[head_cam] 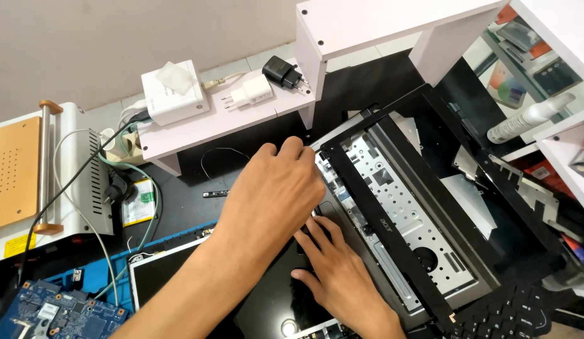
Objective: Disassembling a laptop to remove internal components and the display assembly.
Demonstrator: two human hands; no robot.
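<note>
**Bezel half off a stripped laptop**

The left hand (276,188) reaches across from the lower left, its fingers curled down onto the near corner of the black screen bezel (392,216), where that frame meets the laptop base (405,207). Its grip looks closed on the frame's edge, though the fingertips are hidden under the knuckles, so how firmly it pinches cannot be told. The right hand (339,276) lies flat and open, palm down, fingers spread on the dark palm-rest area of the base just below the left hand, holding nothing and pressing the machine against the surface (191,207).

As to progress: the keyboard is already out, since the perforated metal tray beneath it is bare, and a loose black keyboard (511,314) lies at the lower right. The bezel sits as an empty frame tilted over the base, with no panel inside it; a flat screen panel (166,276) lies apart at the lower left, next to a blue circuit board (59,314). The frame appears still joined at the hinge edge, so freeing it and the rest of the base looks to be what remains.

On the white shelf (229,119) behind stand a white adapter box (172,91) and two plug chargers.
</note>
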